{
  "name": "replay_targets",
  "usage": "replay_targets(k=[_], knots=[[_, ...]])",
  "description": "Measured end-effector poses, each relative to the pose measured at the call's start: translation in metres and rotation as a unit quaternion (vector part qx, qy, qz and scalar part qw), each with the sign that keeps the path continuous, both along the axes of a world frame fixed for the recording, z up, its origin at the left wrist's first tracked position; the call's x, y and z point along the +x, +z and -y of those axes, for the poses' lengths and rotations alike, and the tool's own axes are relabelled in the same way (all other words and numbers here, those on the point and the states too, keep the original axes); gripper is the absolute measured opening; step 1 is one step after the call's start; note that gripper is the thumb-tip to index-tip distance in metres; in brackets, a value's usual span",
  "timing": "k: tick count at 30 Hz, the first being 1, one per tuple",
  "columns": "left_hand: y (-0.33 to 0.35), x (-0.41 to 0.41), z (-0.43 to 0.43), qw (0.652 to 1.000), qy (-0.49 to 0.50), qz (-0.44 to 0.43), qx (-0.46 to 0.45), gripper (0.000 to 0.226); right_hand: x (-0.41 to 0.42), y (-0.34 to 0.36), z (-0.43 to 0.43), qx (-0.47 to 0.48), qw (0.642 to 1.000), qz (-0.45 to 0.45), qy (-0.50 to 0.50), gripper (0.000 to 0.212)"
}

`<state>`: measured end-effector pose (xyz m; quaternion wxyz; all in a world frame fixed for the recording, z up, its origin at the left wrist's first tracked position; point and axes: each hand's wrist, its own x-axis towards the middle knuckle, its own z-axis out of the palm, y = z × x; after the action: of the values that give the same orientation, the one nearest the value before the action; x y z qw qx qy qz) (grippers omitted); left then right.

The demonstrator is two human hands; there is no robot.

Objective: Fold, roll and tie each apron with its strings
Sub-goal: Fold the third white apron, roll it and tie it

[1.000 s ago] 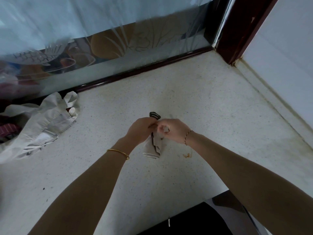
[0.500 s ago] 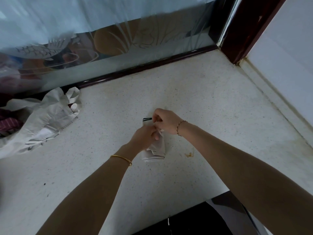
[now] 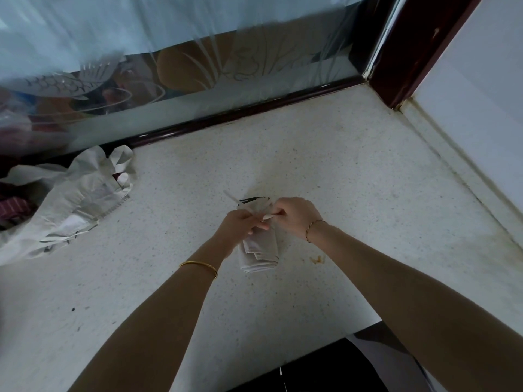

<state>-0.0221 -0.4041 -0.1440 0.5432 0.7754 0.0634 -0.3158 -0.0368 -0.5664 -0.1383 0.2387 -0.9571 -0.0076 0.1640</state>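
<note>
The right hand [image 3: 294, 219] has its fingers [image 3: 278, 213] curled and pinches one end of the string [image 3: 268, 216]. The left hand [image 3: 240, 229] has its fingers curled over the top of the roll [image 3: 260, 253] and holds it down on the counter [image 3: 353, 179]. More string pokes out at 11 o'clock from the left hand. The hands hide the knot, so I cannot tell if it is made.

If the pull is too soft, the knot may be loose and the roll could pop open. If the pull is too hard, the roll could slide or squash. The string could also slip out of the pinch. A brown stain [image 3: 316, 259] sits near the roll at 3 o'clock and could dirty it. The pile [image 3: 70, 199] of cloth lies at 9 o'clock, well apart.
</note>
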Motion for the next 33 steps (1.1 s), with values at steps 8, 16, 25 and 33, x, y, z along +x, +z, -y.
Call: replay_targets(k=[8,16,25,33], knots=[[-0.006,0.003,0.005,0.998,-0.04,0.05,0.019,0.012,-0.003,-0.002,0.001,0.1,0.992,-0.078,-0.001,0.035],[-0.016,-0.007,0.003,0.895,-0.176,0.368,0.182,0.018,0.0,-0.01,-0.012,0.3,0.94,-0.098,-0.128,0.026],[-0.025,-0.014,0.001,0.891,-0.106,0.415,0.154,0.006,0.005,-0.02,-0.01,0.301,0.926,-0.188,-0.127,0.013],[-0.022,-0.013,-0.013,0.883,-0.143,0.414,0.168,0.006,0.007,-0.016,0.001,0.323,0.913,-0.196,-0.154,0.023]])
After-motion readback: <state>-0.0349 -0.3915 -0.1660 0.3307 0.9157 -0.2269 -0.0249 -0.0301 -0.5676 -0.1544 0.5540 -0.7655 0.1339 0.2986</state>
